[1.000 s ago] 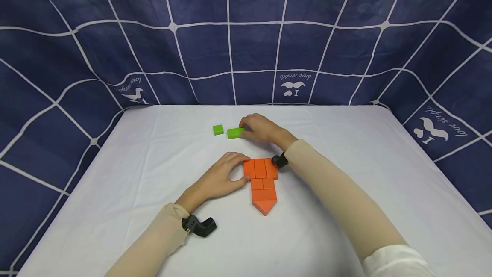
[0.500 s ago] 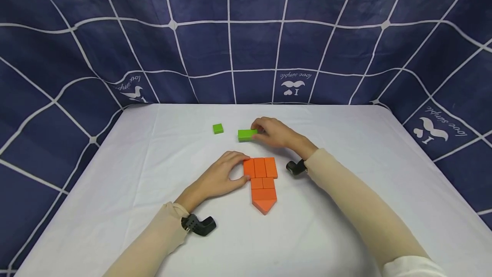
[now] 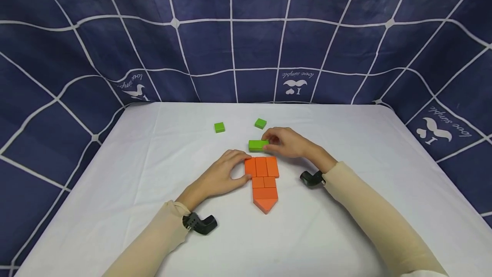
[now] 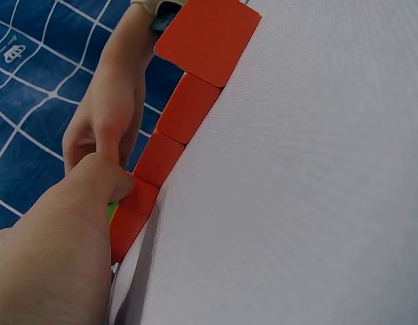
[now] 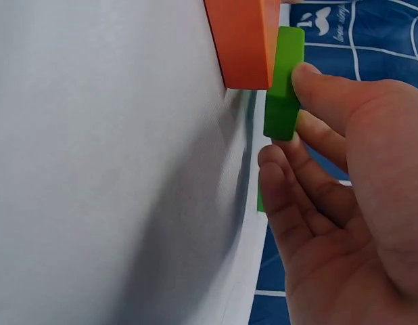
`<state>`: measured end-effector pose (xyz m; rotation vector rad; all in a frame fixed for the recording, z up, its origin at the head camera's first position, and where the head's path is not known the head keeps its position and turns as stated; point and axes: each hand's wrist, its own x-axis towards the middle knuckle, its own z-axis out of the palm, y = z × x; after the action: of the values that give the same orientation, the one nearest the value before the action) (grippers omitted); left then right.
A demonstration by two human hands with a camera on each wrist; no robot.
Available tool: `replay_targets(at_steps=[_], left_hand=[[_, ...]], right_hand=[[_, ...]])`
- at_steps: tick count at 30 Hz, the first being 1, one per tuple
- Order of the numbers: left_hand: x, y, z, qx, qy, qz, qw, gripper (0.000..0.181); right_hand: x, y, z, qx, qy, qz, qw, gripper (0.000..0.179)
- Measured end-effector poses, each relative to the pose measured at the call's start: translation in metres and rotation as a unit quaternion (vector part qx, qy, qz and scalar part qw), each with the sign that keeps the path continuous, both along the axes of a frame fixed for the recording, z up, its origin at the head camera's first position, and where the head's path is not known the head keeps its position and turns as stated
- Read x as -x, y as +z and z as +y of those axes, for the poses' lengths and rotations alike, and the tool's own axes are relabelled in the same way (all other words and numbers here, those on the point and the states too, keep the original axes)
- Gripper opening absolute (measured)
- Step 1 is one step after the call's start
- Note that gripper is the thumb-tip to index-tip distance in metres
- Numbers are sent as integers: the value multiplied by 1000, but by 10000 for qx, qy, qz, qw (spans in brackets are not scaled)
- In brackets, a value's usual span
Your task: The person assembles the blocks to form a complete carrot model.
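Several orange blocks (image 3: 261,167) lie flat together on the white table, a row at the far side and a pointed block (image 3: 265,204) at the near end. My left hand (image 3: 219,174) holds the left end of the far row, thumb and finger at opposite edges of the leftmost orange block (image 3: 250,167). Just beyond that row, my right hand (image 3: 290,142) pinches the right end of a green rectangular block (image 3: 256,145). In the right wrist view, my thumb presses one face of this green block (image 5: 285,81), fingers behind it.
Two small green blocks lie farther back, one at the left (image 3: 219,127) and one behind my right hand (image 3: 260,123). The white cloth-covered table (image 3: 161,140) ends at a dark blue curtain (image 3: 200,46) with white grid lines.
My right hand has brought the green block rightward and nearer, close to the orange row. A small green block behind it has come into view. My left hand stays in place.
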<state>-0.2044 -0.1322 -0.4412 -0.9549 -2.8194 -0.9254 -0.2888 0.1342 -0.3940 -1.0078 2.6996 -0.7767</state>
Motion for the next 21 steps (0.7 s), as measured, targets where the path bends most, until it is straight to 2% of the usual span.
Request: replay_targets(at_steps=[5, 12, 21], left_hand=[[0, 0, -1, -20, -32, 152, 9999, 54], [-1, 1, 0, -32, -29, 148, 9999, 54], [0, -2, 1, -14, -34, 188, 9998, 54]], right_hand=[[-5, -5, 4, 162, 129, -174, 9996, 23], [-7, -11, 6, 354, 223, -394, 9983, 24], [-6, -9, 6, 296, 400, -496, 9975, 20]])
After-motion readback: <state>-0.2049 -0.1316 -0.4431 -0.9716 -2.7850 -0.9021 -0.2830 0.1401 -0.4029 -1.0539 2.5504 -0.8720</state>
